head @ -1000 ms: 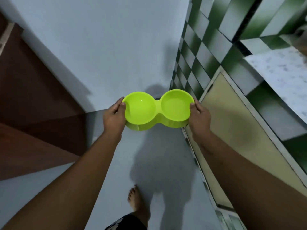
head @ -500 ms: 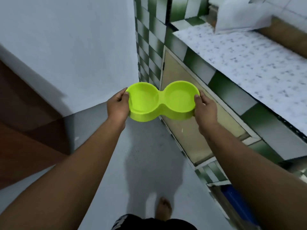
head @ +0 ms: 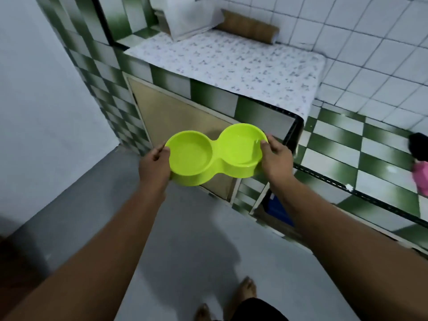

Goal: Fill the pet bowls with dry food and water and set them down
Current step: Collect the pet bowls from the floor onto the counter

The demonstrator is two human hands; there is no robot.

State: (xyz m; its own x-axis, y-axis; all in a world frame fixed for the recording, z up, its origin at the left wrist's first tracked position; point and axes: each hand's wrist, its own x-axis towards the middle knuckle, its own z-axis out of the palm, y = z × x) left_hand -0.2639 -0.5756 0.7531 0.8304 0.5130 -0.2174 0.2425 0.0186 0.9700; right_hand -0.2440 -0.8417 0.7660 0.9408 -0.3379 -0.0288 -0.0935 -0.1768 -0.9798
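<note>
Pet bowl (head: pixel 215 156), one lime-green piece with two wells, is held in the air in front of the tiled surface (head: pixel 231 63), above the floor. Your left grip (head: pixel 154 165) holds its left end and your right grip (head: pixel 275 158) its right end. No dry food shows; whether there is water I cannot tell. This looks like the carrying step. Next, keep it level and reach food or a tap.

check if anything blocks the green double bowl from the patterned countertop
Nothing visible does. The left hand and right hand grip the double bowl by its ends; the countertop is bare up front, a brown roll lies at its back.
</note>
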